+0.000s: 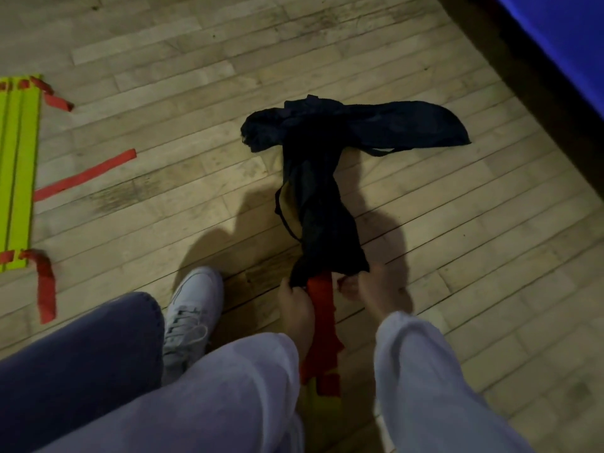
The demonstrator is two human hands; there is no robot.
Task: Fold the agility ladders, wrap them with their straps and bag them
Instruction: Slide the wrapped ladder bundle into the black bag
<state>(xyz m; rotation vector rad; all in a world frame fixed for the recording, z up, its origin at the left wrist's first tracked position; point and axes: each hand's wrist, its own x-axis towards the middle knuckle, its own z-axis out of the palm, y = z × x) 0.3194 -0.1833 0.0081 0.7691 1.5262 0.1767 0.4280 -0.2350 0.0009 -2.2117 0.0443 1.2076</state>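
Your left hand is closed on the near left edge of the black fabric drawstring bag, fingers curled round its hem, and your right hand pinches the opposite edge of the same mouth, so the two hold the opening apart just above the pale wooden plank floor. The folded agility ladder bundle of yellow-green rungs wrapped in red strap sits between your white-sleeved forearms with its far end inside the bag mouth; most of its length shows outside, running back towards you, the red wrap uppermost and a strip of yellow below it. The bag lies stretched away from you, a thin black cord looping out along its left side, and at its far end a second spread of black fabric lies crosswise, though you cannot tell whether it is another bag or part of this one. Well apart at the left edge lies a flat yellow-green ladder with loose red straps trailing onto the floor. Your white laced sneaker and blue-jeaned leg sit beside your left arm; any markings on the shoe are too blurred to read. A blue padded mat fills the upper right corner.
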